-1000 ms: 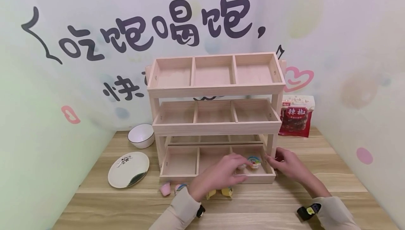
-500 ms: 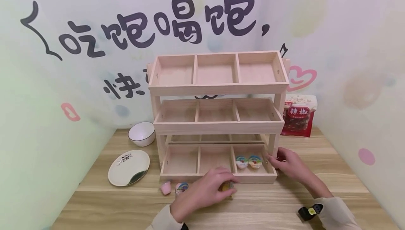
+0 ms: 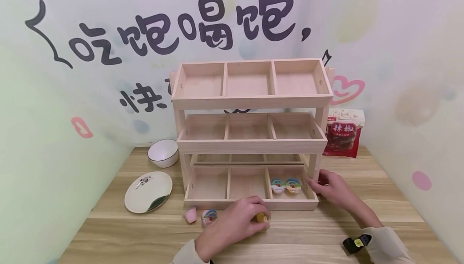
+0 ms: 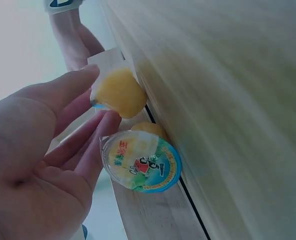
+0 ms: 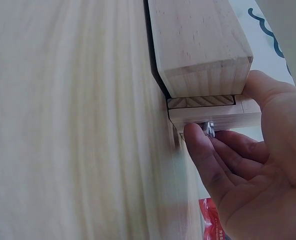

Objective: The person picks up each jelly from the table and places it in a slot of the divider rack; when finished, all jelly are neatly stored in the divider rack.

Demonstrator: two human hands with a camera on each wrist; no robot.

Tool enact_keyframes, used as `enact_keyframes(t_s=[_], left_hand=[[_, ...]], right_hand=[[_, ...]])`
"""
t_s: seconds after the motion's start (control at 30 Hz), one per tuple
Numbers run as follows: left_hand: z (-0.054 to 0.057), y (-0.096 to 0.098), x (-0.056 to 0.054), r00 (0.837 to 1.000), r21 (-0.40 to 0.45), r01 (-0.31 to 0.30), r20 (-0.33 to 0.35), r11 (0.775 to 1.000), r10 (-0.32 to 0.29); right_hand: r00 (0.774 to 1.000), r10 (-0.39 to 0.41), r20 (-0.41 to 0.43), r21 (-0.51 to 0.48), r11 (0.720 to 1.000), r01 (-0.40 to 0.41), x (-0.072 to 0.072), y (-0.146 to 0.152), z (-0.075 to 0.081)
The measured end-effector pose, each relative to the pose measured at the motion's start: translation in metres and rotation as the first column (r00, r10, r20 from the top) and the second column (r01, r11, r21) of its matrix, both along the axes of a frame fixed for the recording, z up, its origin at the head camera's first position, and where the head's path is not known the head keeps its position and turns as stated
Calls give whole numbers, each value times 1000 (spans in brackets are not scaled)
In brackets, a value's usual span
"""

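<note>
My left hand [image 3: 235,223] is at the tabletop before the three-tier wooden shelf [image 3: 251,147]. Its thumb and fingers pinch a yellow jelly cup [image 4: 120,92]. A second jelly cup [image 4: 143,160] with a printed lid stands against the fingers in the left wrist view; the hand hides it from the head view. Two lidded jelly cups, one white [image 3: 278,186] and one yellow [image 3: 293,186], lie in the bottom tier's right compartment. My right hand [image 3: 335,189] grips the shelf's lower right side, thumb in front and fingers behind, near a metal bolt [image 5: 208,129].
On the table left of my left hand lie a pink cup [image 3: 191,215] and a lidded jelly cup [image 3: 209,217]. A plate [image 3: 148,193] and a white bowl [image 3: 163,154] stand left of the shelf. A red packet [image 3: 342,135] stands behind it at right.
My left hand has left the bottom right compartment, where two jelly cups now show, and come down to the yellow cups on the table. My right hand stays on the shelf.
</note>
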State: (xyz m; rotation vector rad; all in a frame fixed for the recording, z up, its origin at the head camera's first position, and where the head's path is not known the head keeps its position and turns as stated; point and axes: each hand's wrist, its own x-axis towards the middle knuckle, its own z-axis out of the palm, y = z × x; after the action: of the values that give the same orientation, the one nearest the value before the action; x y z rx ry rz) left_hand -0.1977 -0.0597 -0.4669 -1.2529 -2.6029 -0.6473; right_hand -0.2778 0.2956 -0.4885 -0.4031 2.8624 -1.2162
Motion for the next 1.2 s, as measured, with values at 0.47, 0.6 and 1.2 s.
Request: enact_keyframes(t_s=[0.47,0.6,1.2], left_hand=[[1,-4,-3,974,52,72,210,996,-81],[2,-3,-3,971,54,77,222,996,-88],[6,-9,-6,983,-23,91,160,996,-86]], right_hand=[[999,7,33,-23,1000,-6,0,1,-3],[999,3,36,-21,1000,-2,0,2,-2],[1000,0,30,-11,1000,0,0,2,1]])
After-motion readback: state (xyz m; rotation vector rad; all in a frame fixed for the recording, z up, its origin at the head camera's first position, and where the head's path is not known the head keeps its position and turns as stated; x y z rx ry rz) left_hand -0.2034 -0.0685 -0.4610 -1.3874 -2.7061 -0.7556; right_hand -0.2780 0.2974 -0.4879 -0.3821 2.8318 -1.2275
